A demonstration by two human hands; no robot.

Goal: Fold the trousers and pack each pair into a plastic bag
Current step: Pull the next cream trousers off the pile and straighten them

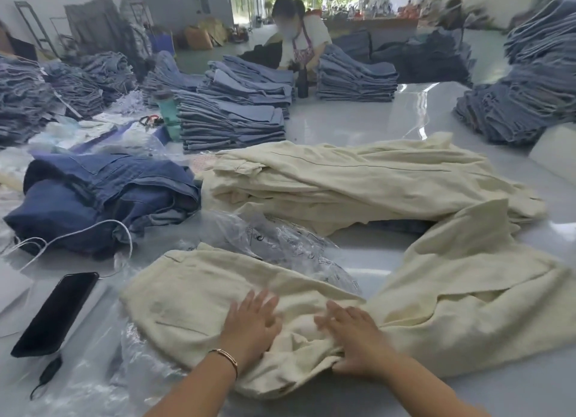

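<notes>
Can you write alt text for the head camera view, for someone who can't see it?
Both hands, left and right, press flat on cream trousers on a table. Plastic bags, a phone and denim stacks surround them.

Two bare forearms come into view from the bottom edge, with no sleeves showing on either. The left hand [251, 326] has a thin, rose-gold coloured bangle [227, 358] around its wrist, a narrow band with a slightly thicker section on top. The right hand [355, 335] wears nothing at the wrist. No gloves cover either hand. The fingers [265, 301] are slightly blurred, so any ring on them cannot be made out.
</notes>
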